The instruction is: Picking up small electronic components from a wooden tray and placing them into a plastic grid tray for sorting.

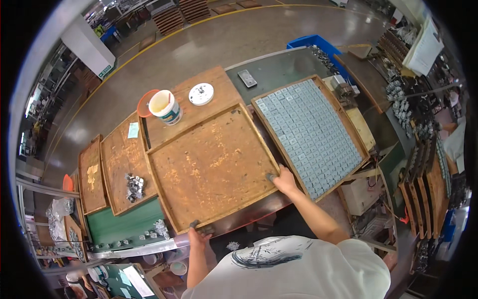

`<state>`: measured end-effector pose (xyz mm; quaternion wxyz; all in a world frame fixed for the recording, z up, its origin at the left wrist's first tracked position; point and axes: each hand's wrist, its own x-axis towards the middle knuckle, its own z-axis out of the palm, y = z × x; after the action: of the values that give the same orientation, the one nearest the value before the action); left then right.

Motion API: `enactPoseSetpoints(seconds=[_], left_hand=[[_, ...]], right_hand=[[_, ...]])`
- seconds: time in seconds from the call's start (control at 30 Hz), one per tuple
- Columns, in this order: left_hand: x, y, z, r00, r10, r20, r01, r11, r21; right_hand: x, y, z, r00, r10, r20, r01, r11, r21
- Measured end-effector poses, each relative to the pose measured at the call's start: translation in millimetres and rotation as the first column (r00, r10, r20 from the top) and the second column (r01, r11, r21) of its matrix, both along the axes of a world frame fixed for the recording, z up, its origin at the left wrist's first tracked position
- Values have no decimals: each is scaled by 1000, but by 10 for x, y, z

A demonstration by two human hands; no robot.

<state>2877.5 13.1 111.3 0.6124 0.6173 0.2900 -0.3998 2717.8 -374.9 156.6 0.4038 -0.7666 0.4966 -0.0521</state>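
A large shallow wooden tray (199,174) lies in front of me, holding no parts, its bottom worn and stained. My left hand (200,235) is closed on the tray's near left corner, the thumb over the rim and the fingers below. At the right corner my right hand (284,181) grips the rim too, thumb on top. Dark covers show on both thumbs. Just right of it, a second wooden tray (367,160) is filled with rows of small grey square metal parts (308,134).
Behind the tray stand a white bucket (170,115) and a round white lid (201,94). Two smaller wooden trays lie left, one with a pile of metal parts (134,187). A grey block (247,78) and a blue bin (318,43) are farther back. Another person's arm (450,128) shows right.
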Motion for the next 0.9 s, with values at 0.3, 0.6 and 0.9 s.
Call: enactPoseSetpoints(seconds=[0.3, 0.6, 0.9], left_hand=[[48, -200, 258, 962, -220, 163, 175, 953, 249], [109, -99, 366, 972, -235, 28, 227, 959, 171], [39, -89, 278, 997, -45, -57, 53, 987, 153]], right_hand=[[-692, 1050, -118, 687, 602, 408, -324, 756, -569], [-523, 1861, -1849, 712, 680, -175, -688, 725, 16], [-459, 1767, -2157, 581, 764, -281, -470, 597, 650]])
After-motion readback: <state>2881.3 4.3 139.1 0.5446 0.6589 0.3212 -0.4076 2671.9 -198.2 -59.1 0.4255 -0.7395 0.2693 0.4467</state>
